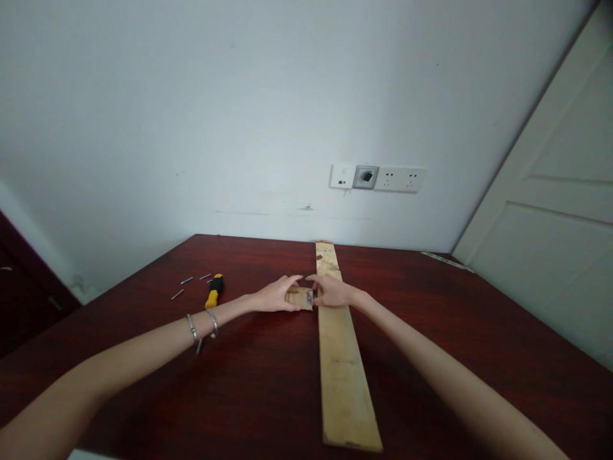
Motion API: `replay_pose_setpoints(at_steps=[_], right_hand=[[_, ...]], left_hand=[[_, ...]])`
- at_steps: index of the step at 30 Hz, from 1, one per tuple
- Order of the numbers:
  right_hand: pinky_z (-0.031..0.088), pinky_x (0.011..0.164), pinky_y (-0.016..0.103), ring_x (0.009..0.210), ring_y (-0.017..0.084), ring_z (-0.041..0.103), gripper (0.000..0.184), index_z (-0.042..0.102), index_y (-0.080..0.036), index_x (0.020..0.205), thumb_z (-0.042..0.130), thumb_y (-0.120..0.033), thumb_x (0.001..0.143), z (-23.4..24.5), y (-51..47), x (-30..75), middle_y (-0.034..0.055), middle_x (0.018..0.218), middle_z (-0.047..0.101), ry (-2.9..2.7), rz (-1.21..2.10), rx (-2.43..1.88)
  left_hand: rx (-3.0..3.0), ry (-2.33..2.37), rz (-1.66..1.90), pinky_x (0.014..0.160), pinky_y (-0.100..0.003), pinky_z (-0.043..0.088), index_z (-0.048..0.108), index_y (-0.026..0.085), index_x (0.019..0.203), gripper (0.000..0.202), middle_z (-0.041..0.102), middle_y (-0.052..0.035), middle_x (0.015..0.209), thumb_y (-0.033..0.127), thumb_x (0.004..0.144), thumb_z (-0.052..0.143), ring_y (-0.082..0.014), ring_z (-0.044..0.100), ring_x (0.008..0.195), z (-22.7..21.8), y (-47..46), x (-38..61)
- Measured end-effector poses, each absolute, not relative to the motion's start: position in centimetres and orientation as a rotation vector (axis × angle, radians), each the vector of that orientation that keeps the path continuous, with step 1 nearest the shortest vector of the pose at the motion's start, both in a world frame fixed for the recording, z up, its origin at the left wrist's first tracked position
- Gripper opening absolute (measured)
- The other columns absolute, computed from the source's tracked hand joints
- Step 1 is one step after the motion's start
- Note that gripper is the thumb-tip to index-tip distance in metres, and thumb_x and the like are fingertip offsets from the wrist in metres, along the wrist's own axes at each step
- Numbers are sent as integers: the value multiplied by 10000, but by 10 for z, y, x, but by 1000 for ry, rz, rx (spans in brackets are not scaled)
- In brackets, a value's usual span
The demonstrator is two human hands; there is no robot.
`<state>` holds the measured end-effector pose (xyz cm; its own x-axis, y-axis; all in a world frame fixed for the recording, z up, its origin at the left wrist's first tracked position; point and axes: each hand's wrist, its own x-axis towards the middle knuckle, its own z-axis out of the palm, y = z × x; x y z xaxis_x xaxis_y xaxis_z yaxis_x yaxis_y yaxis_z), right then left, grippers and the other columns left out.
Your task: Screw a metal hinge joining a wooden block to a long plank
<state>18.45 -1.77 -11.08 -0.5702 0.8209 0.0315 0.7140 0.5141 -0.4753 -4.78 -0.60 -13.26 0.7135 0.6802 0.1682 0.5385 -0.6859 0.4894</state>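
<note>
A long pale wooden plank [343, 358] lies lengthwise on the dark red table [258, 383], reaching from near me to the far edge. A small wooden block [299, 298] sits against the plank's left side, with a small metal piece [310, 298] where the two meet. My left hand [275, 295] is closed around the block, thumb and fingers curled over it. My right hand [334, 291] rests on the plank beside the joint, its fingers bent toward the metal piece. Bracelets circle my left wrist.
A yellow-and-black screwdriver [214, 291] lies left of my left hand, with several loose screws [186, 280] scattered beyond it. A row of wall sockets [377, 178] sits on the white wall behind the table. A white door [550, 211] stands at the right.
</note>
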Motion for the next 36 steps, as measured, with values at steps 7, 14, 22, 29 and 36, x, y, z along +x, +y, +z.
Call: replay_pose_setpoints(at_steps=[7,14,22,29,36], right_hand=[[462,780,322,889,231,626,808,417,-115,1376,740,-324,666,-108,-13,180,114,1020,676,-2573,582,-1297],[450,715,276,822,198,625,790,431,-125,1362,751,-298,661,-110,-11,173,73,944,683,-2579,600,-1252],[411,635,250,692,151,569,482,641,-141,1125,731,-205,656,-110,-10,170,29,819,670,-2516,641,-1234],[440,612,236,625,131,585,135,738,-144,790,664,-219,705,-100,-9,171,16,684,686,-2405,855,-1166],[439,518,207,543,98,560,302,739,-97,826,643,-377,765,-93,7,152,56,676,699,-2247,1034,-1141]], left_hand=[[2515,974,487,923,-420,428,292,195,1421,872,552,-123,1175,394,692,726,-271,554,1059,-130,-10,-50],[2518,988,488,927,-415,427,303,195,1412,869,544,-126,1204,383,684,736,-274,552,1077,-126,-15,-57],[2537,979,474,941,-409,420,309,187,1403,857,539,-128,1218,402,691,734,-271,539,1094,-123,-19,-64],[2518,1016,467,943,-405,419,310,192,1402,837,532,-128,1203,414,705,718,-263,538,1083,-118,-23,-76],[2517,1195,599,962,-405,403,327,198,1388,809,547,-121,1184,392,704,712,-256,537,1076,-108,-17,-119]])
